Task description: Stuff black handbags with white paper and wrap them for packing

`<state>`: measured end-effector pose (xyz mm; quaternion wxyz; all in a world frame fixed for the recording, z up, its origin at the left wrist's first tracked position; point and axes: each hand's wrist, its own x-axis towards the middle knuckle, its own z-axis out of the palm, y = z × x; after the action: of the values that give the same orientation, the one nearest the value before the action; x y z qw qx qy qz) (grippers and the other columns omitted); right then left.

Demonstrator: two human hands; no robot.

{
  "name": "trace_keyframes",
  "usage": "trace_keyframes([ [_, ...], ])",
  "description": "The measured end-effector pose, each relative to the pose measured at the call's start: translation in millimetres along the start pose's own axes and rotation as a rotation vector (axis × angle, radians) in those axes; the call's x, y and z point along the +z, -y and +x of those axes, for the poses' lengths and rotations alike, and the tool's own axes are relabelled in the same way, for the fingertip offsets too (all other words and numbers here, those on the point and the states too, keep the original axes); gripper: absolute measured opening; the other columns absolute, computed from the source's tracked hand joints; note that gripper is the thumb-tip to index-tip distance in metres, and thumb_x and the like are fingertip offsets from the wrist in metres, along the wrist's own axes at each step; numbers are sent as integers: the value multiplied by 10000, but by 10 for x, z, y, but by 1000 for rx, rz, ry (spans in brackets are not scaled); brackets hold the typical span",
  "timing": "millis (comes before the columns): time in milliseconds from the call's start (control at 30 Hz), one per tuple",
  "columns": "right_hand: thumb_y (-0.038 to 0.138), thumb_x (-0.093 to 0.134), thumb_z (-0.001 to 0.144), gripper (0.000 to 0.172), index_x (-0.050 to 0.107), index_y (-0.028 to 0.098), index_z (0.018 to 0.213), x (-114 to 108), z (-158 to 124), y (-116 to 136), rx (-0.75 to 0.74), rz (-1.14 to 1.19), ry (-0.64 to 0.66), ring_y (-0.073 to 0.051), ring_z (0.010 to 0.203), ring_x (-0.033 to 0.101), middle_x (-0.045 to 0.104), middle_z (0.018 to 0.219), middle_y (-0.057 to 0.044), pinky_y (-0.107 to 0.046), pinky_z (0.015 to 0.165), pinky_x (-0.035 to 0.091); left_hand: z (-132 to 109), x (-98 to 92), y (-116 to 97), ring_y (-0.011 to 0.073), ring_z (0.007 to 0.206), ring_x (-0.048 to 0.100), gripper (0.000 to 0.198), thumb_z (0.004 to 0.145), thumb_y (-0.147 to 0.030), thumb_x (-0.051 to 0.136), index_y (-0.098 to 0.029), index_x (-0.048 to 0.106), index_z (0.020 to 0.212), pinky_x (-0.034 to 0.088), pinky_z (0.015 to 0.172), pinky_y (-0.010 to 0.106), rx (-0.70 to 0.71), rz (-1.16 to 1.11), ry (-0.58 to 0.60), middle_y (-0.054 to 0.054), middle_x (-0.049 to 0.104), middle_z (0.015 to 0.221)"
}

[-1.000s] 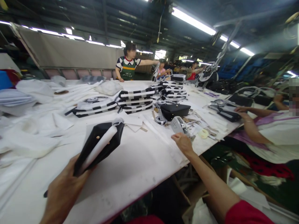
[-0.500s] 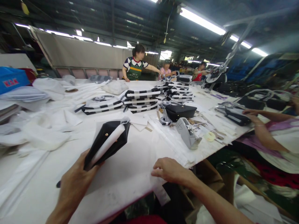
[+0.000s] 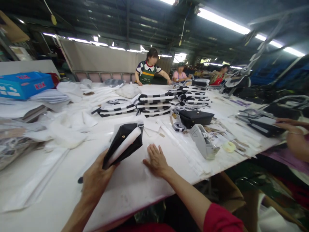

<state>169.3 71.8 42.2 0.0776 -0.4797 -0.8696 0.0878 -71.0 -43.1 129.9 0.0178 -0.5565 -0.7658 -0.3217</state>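
Note:
In the head view my left hand is closed round the lower end of a small black handbag, which it holds tilted above the table. A white padding strip runs along the bag, and small gold studs show on the black face. My right hand, beside the bag on its right, has its fingers spread, palm down at the white tabletop. It holds nothing. Whether the palm presses on the surface I cannot tell.
Stacks of wrapped black-and-white bags stand farther back. A black bag, a grey tape dispenser and a tape roll lie to the right. A blue box stands left. A co-worker's hand reaches in at right; other people stand behind.
My right hand has moved from the table's front edge forward and left, its fingers now spread. The pale strip below it is out of sight. My left hand keeps the bag; the view has turned left.

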Motion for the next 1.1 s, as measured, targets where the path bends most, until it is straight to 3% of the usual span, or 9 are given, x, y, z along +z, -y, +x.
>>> trace_keyframes([
  [167, 596, 608, 840, 819, 400, 98, 1456, -200, -14, 147, -71, 27, -6, -356, 1445, 256, 384, 1517, -206, -559, 1192, 99, -99, 242, -102, 250, 1069, 671, 514, 851, -201, 569, -209, 494, 1359, 550, 878, 328, 318, 6, -143, 81, 665, 1254],
  [267, 429, 660, 850, 560, 542, 190, 1342, -311, -401, 167, -184, 122, -94, -328, 1347, 430, 543, 1405, -147, -546, 1142, 281, -188, 436, -144, 241, 1141, 635, 594, 803, -56, 486, -179, 466, 1384, 535, 929, 348, 509, 15, -202, 101, 635, 1299],
  [367, 242, 564, 911, 267, 641, 215, 1166, -489, -940, 192, -419, 283, -171, -241, 1063, 637, 700, 1137, -101, -401, 932, 516, -293, 599, -212, 218, 1202, 594, 631, 786, 17, 399, -173, 473, 1383, 506, 976, 352, 643, 46, -202, 90, 621, 1323],
  [467, 153, 548, 894, 271, 624, 214, 1147, -786, -1317, 227, -588, 371, -221, -191, 830, 672, 725, 952, -75, -321, 733, 562, -387, 721, -299, 223, 1221, 577, 526, 864, -14, 370, -158, 520, 1347, 488, 992, 359, 776, 101, -189, 87, 619, 1327],
  [533, 115, 566, 871, 329, 605, 224, 1180, -1012, -1365, 227, -583, 376, -306, -189, 812, 672, 723, 931, -70, -315, 713, 564, -416, 777, -354, 231, 1224, 572, 463, 906, -53, 370, -151, 545, 1324, 476, 1001, 367, 813, 125, -182, 92, 612, 1336],
  [667, 115, 570, 889, 266, 658, 247, 1102, -1374, -992, 113, -428, 354, -497, -178, 875, 684, 725, 936, -51, -294, 780, 567, -358, 794, -458, 231, 1209, 581, 427, 938, -79, 356, -147, 563, 1305, 474, 999, 370, 822, 140, -182, 94, 612, 1336],
  [900, 278, 531, 943, 198, 721, 221, 944, -1608, -120, -73, -303, 316, -575, -186, 884, 692, 745, 926, -53, -327, 856, 544, -251, 792, -605, 226, 1279, 524, 453, 950, -85, 340, -154, 516, 1362, 449, 1050, 373, 807, 72, -179, 101, 588, 1364],
  [1000, 304, 541, 930, 208, 727, 213, 930, -1583, 44, -136, -240, 352, -411, -185, 879, 691, 751, 927, -46, -313, 842, 537, -341, 952, -569, 220, 1256, 542, 407, 961, -110, 371, -169, 548, 1322, 433, 1061, 368, 875, 74, -182, 85, 603, 1345],
  [1100, 296, 534, 922, 223, 740, 211, 935, -1477, 214, -263, -129, 292, -103, -182, 885, 693, 757, 953, -34, -291, 832, 529, -416, 1083, -512, 214, 1246, 547, 372, 965, -129, 391, -177, 572, 1287, 409, 1082, 367, 948, 86, -175, 75, 612, 1331],
])
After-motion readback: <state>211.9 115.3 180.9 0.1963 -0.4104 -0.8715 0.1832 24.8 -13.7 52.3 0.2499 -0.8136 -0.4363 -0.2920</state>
